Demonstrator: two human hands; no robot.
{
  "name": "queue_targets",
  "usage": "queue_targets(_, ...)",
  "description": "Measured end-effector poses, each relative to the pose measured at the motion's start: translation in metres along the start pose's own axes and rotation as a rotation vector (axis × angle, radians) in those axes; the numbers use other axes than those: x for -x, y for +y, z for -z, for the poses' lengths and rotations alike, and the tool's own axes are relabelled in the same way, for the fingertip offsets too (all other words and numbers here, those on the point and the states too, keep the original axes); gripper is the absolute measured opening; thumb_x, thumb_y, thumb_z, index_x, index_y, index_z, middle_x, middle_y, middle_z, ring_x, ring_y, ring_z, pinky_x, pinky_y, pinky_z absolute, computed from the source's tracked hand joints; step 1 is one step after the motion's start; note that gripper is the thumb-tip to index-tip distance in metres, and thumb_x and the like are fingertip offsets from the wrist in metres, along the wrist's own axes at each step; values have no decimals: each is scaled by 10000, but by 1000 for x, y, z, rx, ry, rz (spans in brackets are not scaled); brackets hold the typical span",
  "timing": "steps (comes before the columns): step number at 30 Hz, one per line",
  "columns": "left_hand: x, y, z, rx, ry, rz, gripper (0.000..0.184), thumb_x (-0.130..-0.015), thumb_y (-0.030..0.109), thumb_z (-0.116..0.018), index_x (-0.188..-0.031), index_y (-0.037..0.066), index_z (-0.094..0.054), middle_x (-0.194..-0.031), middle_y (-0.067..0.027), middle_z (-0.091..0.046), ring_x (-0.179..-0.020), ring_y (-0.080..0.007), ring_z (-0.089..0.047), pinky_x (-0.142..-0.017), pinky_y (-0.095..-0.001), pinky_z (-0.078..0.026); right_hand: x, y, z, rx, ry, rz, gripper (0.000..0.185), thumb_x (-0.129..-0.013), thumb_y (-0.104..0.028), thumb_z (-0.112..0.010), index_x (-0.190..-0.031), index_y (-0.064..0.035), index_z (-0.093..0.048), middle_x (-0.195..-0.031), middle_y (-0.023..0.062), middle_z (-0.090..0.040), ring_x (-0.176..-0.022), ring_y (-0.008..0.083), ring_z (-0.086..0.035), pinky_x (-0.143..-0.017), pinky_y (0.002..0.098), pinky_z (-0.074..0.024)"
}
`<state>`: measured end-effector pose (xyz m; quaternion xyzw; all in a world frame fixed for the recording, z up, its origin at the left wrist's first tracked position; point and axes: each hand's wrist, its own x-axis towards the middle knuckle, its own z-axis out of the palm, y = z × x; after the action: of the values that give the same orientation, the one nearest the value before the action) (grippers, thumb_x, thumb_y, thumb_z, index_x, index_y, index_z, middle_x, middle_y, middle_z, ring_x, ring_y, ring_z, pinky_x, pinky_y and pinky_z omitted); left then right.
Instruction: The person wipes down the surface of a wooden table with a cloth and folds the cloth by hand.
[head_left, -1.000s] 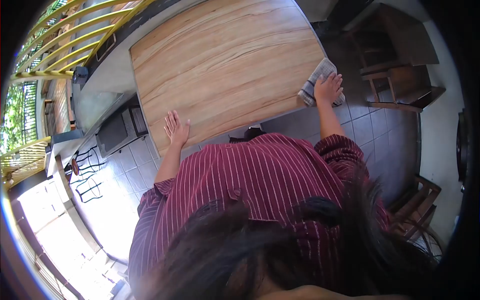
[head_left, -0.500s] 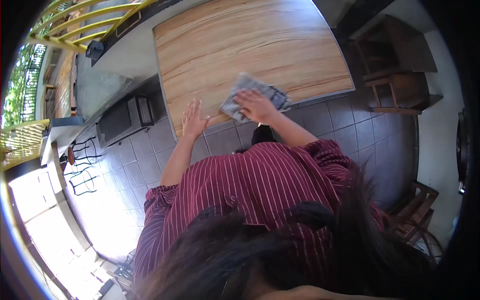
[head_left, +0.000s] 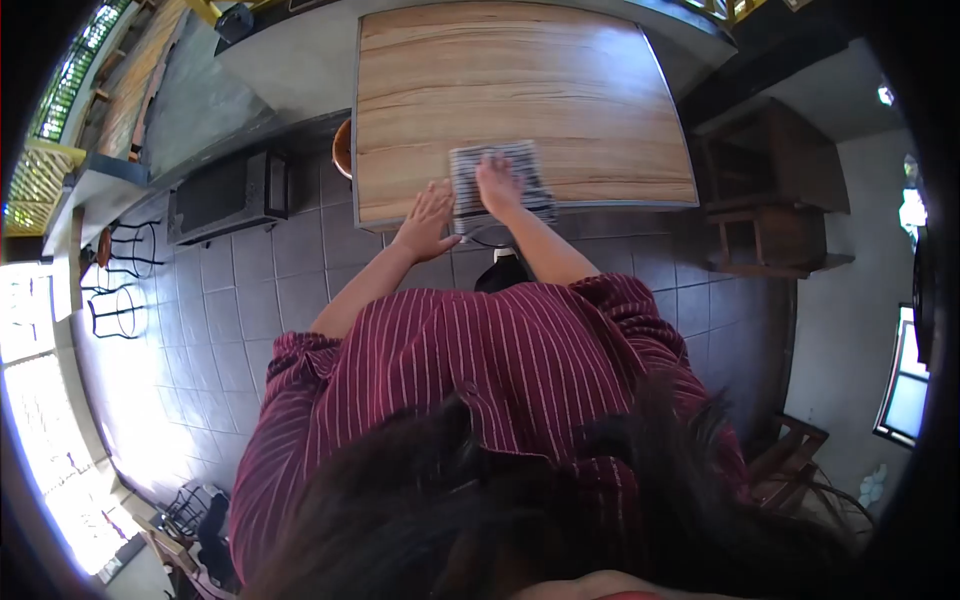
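Note:
A striped grey and white cloth lies spread near the front edge of the wood-patterned table, with part of it hanging past the edge. On top of the cloth my right hand rests, flat and slightly blurred, its fingers pointing away from me. My left hand is at the table's front edge, just left of the cloth, with its fingers on the surface and its thumb apart. It holds nothing.
A round orange-brown seat shows beside the table's left edge. Dark wooden furniture stands to the right. A dark low unit sits by the left wall, with stools farther left on the tiled floor.
The view has turned and shifted. My right hand moved left with the cloth from the table's right side to near my left hand. The cloth is now more spread out.

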<state>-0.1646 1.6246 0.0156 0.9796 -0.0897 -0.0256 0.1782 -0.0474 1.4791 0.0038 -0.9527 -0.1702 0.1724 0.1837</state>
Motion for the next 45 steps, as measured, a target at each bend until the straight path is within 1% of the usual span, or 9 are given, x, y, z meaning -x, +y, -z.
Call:
queue_targets(5,-18,15,-15,-25,-74,-19,612,-792,436,-483,-1309,165,-297,-1377,-97,-235,-1287,-255,-174,-1034,-424,-174,-31,12,-42,-1098,-238,176,602,-897,-482,-181,-1357,-97,-125,-1417,121,-81,-1303,261,-102,-1038,422,-89)
queue_targets(8,-16,-13,0,-32,108,152,481,-803,411,-475,-1198,138,-442,-1287,-102,-369,-1241,-249,-272,-1024,-404,-195,-22,55,-13,-1001,55,251,562,-909,-430,-223,-1331,-60,-204,-1360,151,-257,-1263,287,-226,-1022,353,-180)
queue_targets(10,-15,-37,14,-42,183,371,392,-798,402,-481,-1043,101,-529,-1164,-105,-455,-1177,-252,-343,-1005,-429,-213,-16,123,4,-322,288,289,514,-917,-327,-309,-1307,-2,-227,-1334,186,-285,-1236,282,-282,-1018,344,-208)
queue_targets(12,-14,-65,19,87,216,541,386,-780,395,-503,-1023,95,-508,-1099,-107,-465,-1129,-266,-375,-992,-478,-200,2,164,39,-234,370,-27,439,-896,-263,-372,-1229,22,-343,-1219,205,-421,-1124,320,-413,-958,374,-302)
queue_targets(17,-51,-17,-20,-30,243,388,516,-735,401,-549,-1145,115,-420,-1271,-89,-353,-1263,-281,-207,-1000,-545,-107,23,235,101,-540,615,-297,398,-852,-266,-440,-1152,-4,-441,-1123,224,-475,-1056,349,-450,-909,391,-340)
queue_targets(24,-118,73,-36,-130,109,104,619,-774,458,-453,-1310,194,-290,-1389,-42,-225,-1291,-248,-165,-1002,-562,-74,-21,264,117,62,532,-53,517,-816,-297,-463,-1249,-41,-344,-1275,204,-351,-1196,341,-315,-973,457,-248)
queue_targets(33,-12,-22,-11,-284,219,1206,641,-828,446,-386,-1352,140,-178,-1401,-83,-173,-1298,-279,-110,-1029,-468,-77,-18,252,116,276,458,-27,584,-828,-349,-420,-1310,-71,-243,-1357,176,-216,-1261,322,-189,-1002,490,-143)
queue_targets(40,-151,90,-51,-171,197,221,648,-750,469,-487,-1290,152,-321,-1370,-78,-255,-1256,-297,-224,-998,-525,-143,-19,254,113,268,456,-50,587,-824,-356,-427,-1310,-81,-247,-1361,160,-211,-1273,295,-167,-1001,483,-149)
queue_targets(45,-143,83,-40,-119,188,169,639,-746,451,-502,-1297,189,-313,-1375,-51,-248,-1265,-272,-216,-999,-533,-132,-21,258,113,268,465,-44,586,-819,-356,-438,-1308,-91,-257,-1358,151,-220,-1269,286,-181,-1001,476,-155)
